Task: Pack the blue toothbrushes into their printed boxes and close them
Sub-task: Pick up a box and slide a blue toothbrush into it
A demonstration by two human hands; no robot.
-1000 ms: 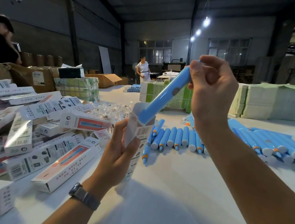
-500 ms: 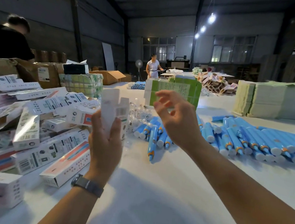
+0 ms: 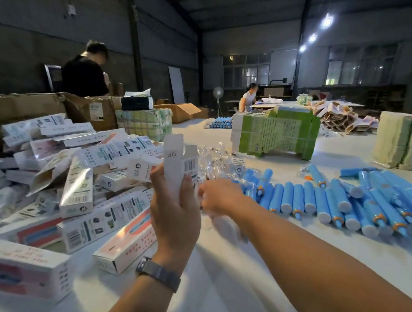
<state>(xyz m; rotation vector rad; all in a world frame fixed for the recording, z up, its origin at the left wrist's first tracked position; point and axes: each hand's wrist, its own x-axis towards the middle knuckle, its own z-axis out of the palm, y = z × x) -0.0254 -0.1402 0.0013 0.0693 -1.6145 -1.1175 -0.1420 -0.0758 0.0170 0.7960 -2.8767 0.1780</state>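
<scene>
Our left hand [image 3: 176, 211] grips an upright printed box [image 3: 176, 168], flap open, above the desk [image 3: 250, 276]. Our right hand [image 3: 218, 195] reaches out blurred; we cannot tell its grasp. Blue toothbrushes [image 3: 323, 202] line the desk's right side.

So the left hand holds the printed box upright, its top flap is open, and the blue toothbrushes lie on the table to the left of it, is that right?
Not quite. In the head view the left hand holds the printed box upright with its flap open, but the blue toothbrushes lie to its right.
</scene>
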